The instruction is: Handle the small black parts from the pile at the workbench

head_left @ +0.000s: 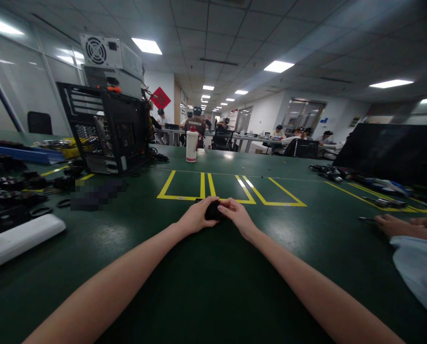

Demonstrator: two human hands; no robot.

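Large open office with a panelled ceiling and lit ceiling lights (147, 46); people sit at benches farther back. Foreground: a dark green tabletop (270, 248), marked with yellow tape outlines (287, 204).

Black object (213, 211): small, directly in front of the wearer, at the near edge of the tape outlines, mostly covered by the fingers. Exact type cannot be told, nor whether it rests on the tabletop.

Left hand (196, 217): curled around the object's left side, thumb on the near side, fingers over the top; grip closed on it. Right hand (236, 216): thumb and fingertips drawn together at its right side, touching; cannot tell whether they pinch it.

Left of the hands: a long white item (23, 241) and black rings (41, 211). Behind these, an open black computer case (109, 129) with a power supply (111, 53) stacked above. A white bottle (191, 147) stands upright beyond the tape.

Far right: a co-worker's hand (396, 226), light blue sleeve (419, 267), near a thin dark tool (366, 219); a tangle of cables (328, 172) lies farther back.
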